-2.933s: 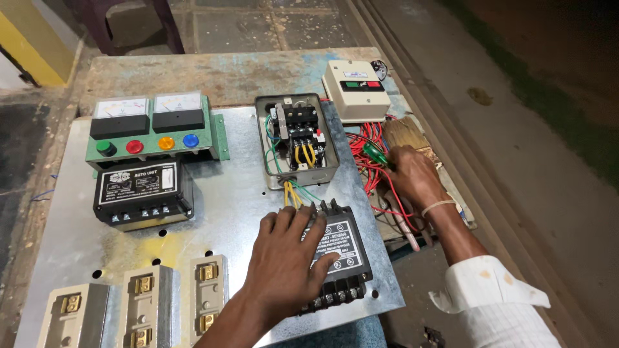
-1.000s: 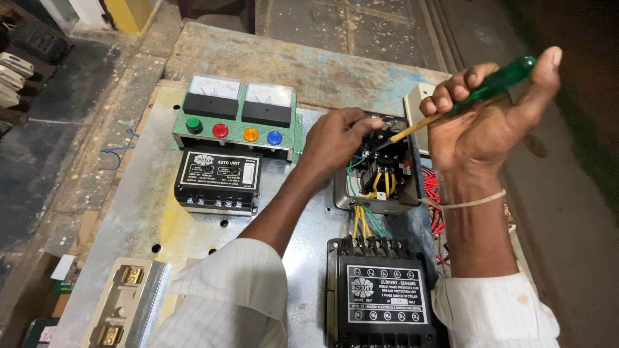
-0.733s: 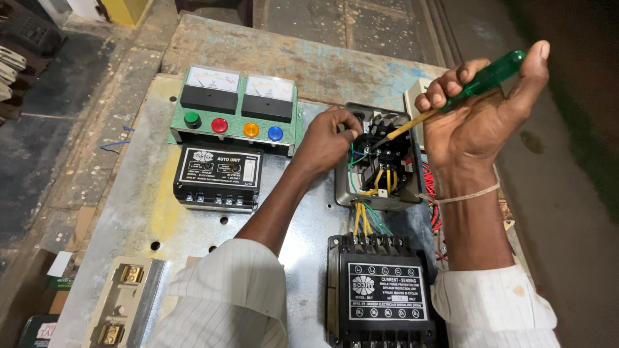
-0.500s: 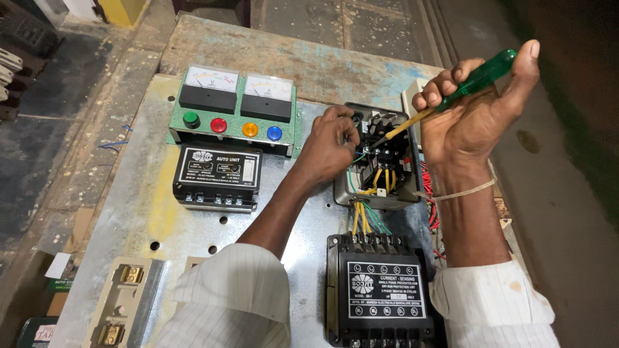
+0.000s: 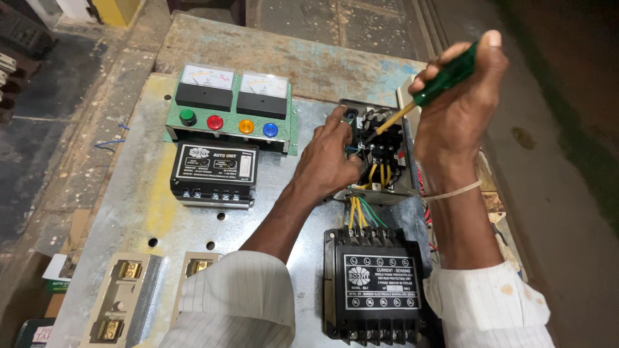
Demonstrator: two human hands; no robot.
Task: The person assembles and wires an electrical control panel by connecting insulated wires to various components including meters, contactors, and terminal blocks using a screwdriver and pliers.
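Observation:
My right hand (image 5: 461, 109) grips a green-handled screwdriver (image 5: 445, 76) whose shaft slants down-left into an open grey contactor box (image 5: 380, 154). My left hand (image 5: 330, 161) rests against the box's left side, fingers pinching something at the terminals; what they pinch is hidden. Yellow and green wires (image 5: 361, 209) run from the box down to a black relay unit (image 5: 377, 287). Everything is mounted on a galvanised metal panel (image 5: 138, 200).
A green meter panel (image 5: 229, 106) with two gauges and coloured buttons sits at the upper left, a black control unit (image 5: 215, 174) below it. Beige fuse holders (image 5: 122, 299) line the bottom left. Red wires (image 5: 427, 212) lie at the right panel edge. Boxes lie on the floor, left.
My left hand left the black relay and moved up to the contactor box. My right hand picked up the green screwdriver and has brought its tip down into the box.

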